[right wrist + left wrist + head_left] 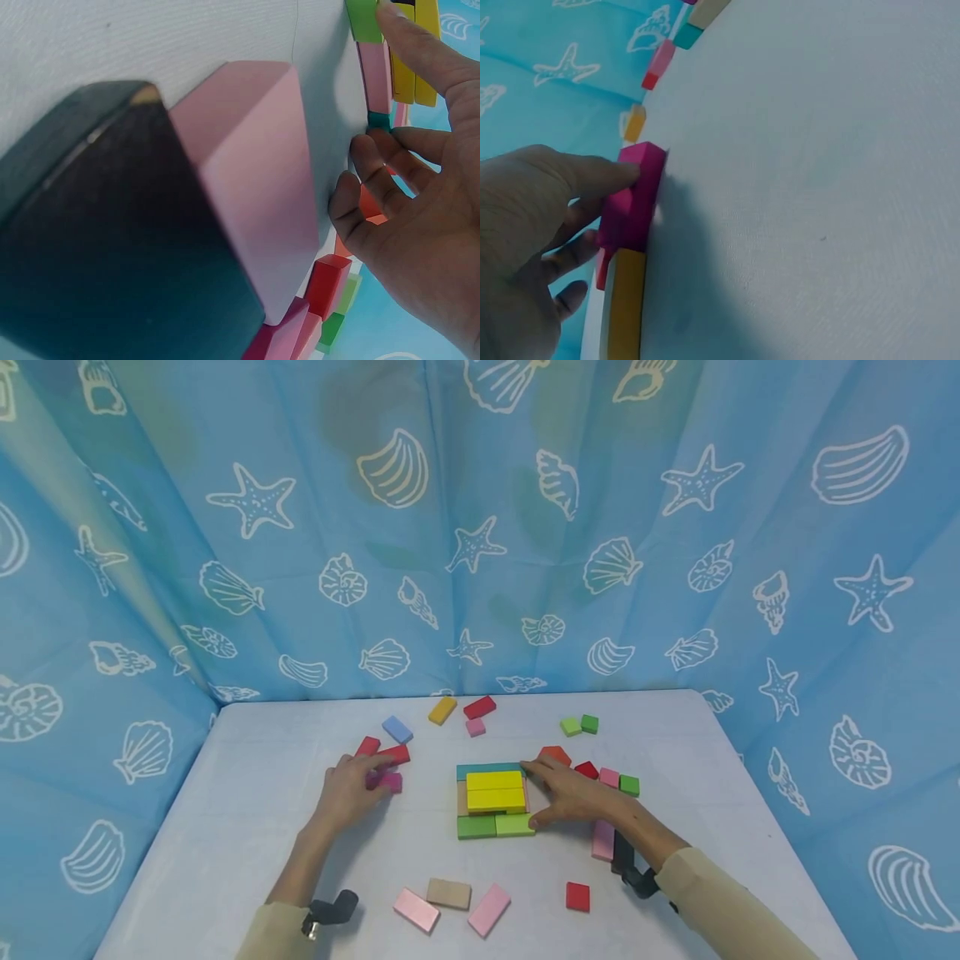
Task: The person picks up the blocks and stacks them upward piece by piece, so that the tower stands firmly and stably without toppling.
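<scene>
My left hand (pixel 348 793) pinches a magenta block (pixel 634 196) between thumb and fingers at the left of the table. Red blocks (pixel 393 755) lie just beyond those fingers. Centre table stands a low structure: two yellow blocks (pixel 496 789) on top, a teal strip (pixel 491 771) along the back, and a green block (pixel 477 827) beside a lime block (pixel 515 825) in front. Against its right side rests my right hand (pixel 573 793), spread loosely, thumb at the lime block's corner and fingertips by the teal end. A pink block (pixel 375 79) shows between them in the right wrist view.
Near the front edge lie two pink blocks (pixel 490 910), a tan block (pixel 449 893) and a red square block (pixel 577 897). Beneath my right forearm are a pink block (pixel 603 841) and a black block (pixel 622 852). Loose blue (pixel 397 729) and orange-yellow (pixel 442 710) blocks lie behind.
</scene>
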Demonstrator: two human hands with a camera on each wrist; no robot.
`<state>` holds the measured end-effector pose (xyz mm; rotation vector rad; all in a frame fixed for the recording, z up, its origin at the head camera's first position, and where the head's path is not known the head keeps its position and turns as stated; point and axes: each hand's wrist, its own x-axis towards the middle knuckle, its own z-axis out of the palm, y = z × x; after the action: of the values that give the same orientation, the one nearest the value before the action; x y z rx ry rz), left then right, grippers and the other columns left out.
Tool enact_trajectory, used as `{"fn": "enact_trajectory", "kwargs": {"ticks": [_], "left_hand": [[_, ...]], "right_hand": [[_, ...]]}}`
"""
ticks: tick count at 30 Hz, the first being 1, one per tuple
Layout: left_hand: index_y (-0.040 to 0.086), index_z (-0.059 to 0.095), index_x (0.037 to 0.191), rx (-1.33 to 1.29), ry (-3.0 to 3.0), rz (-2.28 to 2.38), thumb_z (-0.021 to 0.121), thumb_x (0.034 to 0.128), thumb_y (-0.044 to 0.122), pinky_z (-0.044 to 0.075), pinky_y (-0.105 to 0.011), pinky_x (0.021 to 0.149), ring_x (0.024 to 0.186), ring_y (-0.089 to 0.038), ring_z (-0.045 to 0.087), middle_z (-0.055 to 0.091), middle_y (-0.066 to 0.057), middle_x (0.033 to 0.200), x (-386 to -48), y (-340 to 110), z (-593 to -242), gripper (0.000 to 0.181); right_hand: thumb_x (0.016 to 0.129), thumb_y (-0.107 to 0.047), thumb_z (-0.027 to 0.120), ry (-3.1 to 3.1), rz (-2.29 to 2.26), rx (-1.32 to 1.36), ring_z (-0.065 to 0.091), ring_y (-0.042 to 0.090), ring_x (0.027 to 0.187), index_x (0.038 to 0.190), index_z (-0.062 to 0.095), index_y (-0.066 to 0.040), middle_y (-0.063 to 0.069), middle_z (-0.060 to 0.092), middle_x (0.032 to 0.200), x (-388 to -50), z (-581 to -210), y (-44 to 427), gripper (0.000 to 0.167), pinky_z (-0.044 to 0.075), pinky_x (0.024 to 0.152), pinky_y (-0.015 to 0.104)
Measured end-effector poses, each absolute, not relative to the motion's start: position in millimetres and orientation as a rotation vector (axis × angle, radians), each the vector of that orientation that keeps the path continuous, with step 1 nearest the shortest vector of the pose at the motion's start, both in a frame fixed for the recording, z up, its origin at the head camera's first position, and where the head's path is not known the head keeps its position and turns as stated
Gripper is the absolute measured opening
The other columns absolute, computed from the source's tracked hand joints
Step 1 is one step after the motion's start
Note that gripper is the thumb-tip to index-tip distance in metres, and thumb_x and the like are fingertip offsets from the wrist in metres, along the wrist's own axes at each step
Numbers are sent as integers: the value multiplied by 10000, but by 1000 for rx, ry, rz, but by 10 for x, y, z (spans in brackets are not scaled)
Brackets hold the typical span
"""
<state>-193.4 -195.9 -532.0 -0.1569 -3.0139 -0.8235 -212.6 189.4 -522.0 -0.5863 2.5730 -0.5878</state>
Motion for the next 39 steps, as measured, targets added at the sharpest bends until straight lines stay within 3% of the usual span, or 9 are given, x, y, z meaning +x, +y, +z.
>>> {"fn": "enact_trajectory", "kwargs": {"ticks": [6,10,14,19,24,28,33,39], "left_hand": [[181,736,1184,-218,-3038,-783,865,789,220,444,-512,904,1078,-267,615,658,-33,1065,-1906,-1973,-5351,418],[194,716,1106,-214,-3007,-884,871,784,221,542,-391,812,933,-192,658,689,28,1013,-1897,-1912,-5376,358],[205,680,1160,-191,-2935,-1125,844,820,230,569,-287,723,874,-138,660,702,55,1028,-1898,-1761,-5344,378],[235,694,1224,-246,-2752,-1484,791,885,253,573,-297,771,890,-142,673,707,54,1099,-1904,-1493,-5246,353],[281,725,1161,-287,-2652,-1691,760,905,352,541,-299,838,916,-109,652,712,112,1084,-1919,-1232,-5221,268],[278,727,1161,-345,-2654,-1738,743,901,426,494,-325,873,997,-117,610,712,123,1081,-1947,-1073,-5254,299],[278,724,1164,-392,-2702,-1793,720,903,477,491,-339,838,998,-159,579,701,106,1070,-1994,-932,-5335,328],[301,718,1146,-373,-2764,-1743,707,902,515,485,-363,885,1009,-160,573,682,116,1041,-2037,-803,-5419,324]], "right_hand": [[726,-461,883,2570,-587,-585,366,280,1423,1567,355,-241,58,362,1585,-2122,-5221,1906,1017,459,1039,550],[724,-462,884,2572,-584,-581,359,287,1428,1568,353,-243,62,356,1589,-2122,-5223,1904,1021,460,1034,558],[722,-457,886,2573,-578,-571,357,288,1431,1569,351,-249,61,352,1592,-2125,-5225,1898,1023,463,1029,560],[721,-449,889,2572,-574,-558,356,288,1431,1569,350,-253,61,348,1594,-2133,-5227,1897,1023,460,1030,564],[727,-450,885,2571,-574,-557,362,287,1427,1568,351,-258,57,346,1595,-2134,-5228,1907,1015,458,1035,560],[733,-457,881,2566,-585,-569,359,284,1430,1568,349,-261,54,343,1595,-2130,-5232,1908,1009,455,1041,553],[727,-434,889,2561,-594,-572,348,290,1438,1568,347,-255,59,344,1595,-2139,-5235,1896,1016,459,1034,559],[727,-435,889,2559,-599,-577,347,297,1442,1567,350,-255,63,347,1595,-2139,-5245,1904,1014,455,1033,572]]}}
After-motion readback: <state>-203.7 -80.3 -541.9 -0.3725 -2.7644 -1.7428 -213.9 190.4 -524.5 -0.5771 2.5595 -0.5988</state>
